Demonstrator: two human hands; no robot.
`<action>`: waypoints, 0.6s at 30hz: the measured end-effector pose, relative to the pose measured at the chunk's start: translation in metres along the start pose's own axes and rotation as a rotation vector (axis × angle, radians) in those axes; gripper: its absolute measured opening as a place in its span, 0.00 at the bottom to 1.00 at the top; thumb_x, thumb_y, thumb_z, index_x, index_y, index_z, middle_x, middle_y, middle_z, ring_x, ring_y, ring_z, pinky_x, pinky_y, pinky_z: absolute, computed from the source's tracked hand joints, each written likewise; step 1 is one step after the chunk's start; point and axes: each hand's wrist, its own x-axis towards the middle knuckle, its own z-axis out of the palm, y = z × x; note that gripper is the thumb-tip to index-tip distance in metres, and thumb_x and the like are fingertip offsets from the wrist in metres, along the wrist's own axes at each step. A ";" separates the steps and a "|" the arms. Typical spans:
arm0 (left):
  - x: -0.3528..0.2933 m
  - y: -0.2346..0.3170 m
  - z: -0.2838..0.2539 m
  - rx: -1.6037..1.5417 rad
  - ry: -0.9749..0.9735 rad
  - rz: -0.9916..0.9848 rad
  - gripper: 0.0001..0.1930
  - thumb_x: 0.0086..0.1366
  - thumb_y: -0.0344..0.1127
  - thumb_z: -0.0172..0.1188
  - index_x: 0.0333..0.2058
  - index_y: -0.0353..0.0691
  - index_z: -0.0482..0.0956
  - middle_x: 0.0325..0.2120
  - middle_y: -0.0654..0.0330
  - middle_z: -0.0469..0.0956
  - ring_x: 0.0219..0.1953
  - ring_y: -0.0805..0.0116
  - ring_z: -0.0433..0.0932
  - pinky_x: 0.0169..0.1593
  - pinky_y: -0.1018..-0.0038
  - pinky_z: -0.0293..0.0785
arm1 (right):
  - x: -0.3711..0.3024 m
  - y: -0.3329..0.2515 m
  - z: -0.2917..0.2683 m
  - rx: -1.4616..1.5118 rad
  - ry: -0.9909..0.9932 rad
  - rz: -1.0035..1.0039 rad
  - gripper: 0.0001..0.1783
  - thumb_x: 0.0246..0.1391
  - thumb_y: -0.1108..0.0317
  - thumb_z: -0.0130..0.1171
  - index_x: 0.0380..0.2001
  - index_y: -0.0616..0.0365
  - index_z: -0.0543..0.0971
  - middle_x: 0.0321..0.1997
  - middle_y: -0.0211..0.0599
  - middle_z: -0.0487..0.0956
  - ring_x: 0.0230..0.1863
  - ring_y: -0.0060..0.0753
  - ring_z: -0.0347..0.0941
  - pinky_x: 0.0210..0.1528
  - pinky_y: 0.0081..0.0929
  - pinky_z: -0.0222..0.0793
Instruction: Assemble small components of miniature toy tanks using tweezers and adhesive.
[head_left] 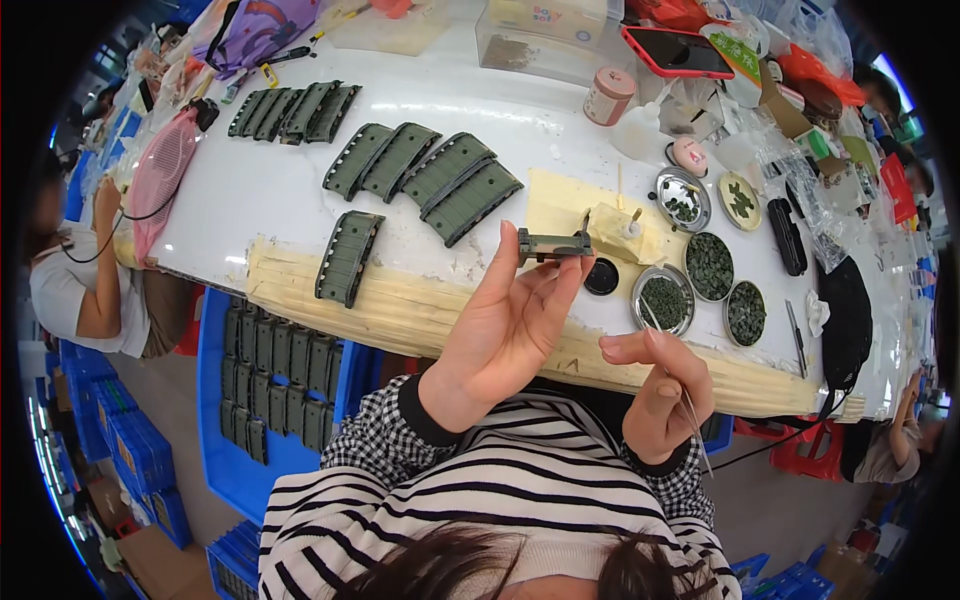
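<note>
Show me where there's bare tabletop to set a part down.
Bare: white tabletop between the pink racket and the lone curved green part; also between the fanned green parts and the pink jar. Crowded: beyond the right hand, where round dishes cluster near a black case.

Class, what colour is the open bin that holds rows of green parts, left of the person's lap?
The bin is blue, best seen in the head view.

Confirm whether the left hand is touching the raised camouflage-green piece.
Touching: the head view shows the left hand holding the camouflage-green piece by its ends, between thumb and fingers.
</note>
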 end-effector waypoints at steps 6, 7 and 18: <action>-0.001 0.001 -0.001 0.039 0.007 -0.003 0.27 0.67 0.50 0.54 0.50 0.30 0.65 0.46 0.53 0.69 0.50 0.66 0.74 0.56 0.78 0.77 | 0.005 -0.006 -0.004 -0.148 -0.083 0.023 0.20 0.63 0.63 0.52 0.52 0.66 0.71 0.36 0.47 0.82 0.38 0.41 0.80 0.40 0.29 0.75; -0.001 0.000 0.000 0.071 0.010 0.014 0.26 0.67 0.51 0.54 0.50 0.31 0.65 0.46 0.53 0.69 0.50 0.67 0.74 0.56 0.78 0.77 | 0.006 -0.008 -0.005 -0.206 -0.097 0.027 0.20 0.61 0.63 0.54 0.52 0.66 0.72 0.37 0.46 0.82 0.39 0.42 0.80 0.40 0.29 0.75; -0.011 -0.011 0.004 0.363 0.038 0.114 0.21 0.69 0.54 0.48 0.50 0.45 0.69 0.45 0.59 0.76 0.47 0.69 0.77 0.55 0.74 0.75 | 0.045 -0.022 -0.022 -0.530 -0.317 -0.223 0.22 0.45 0.63 0.67 0.43 0.63 0.79 0.46 0.51 0.78 0.43 0.44 0.80 0.44 0.31 0.77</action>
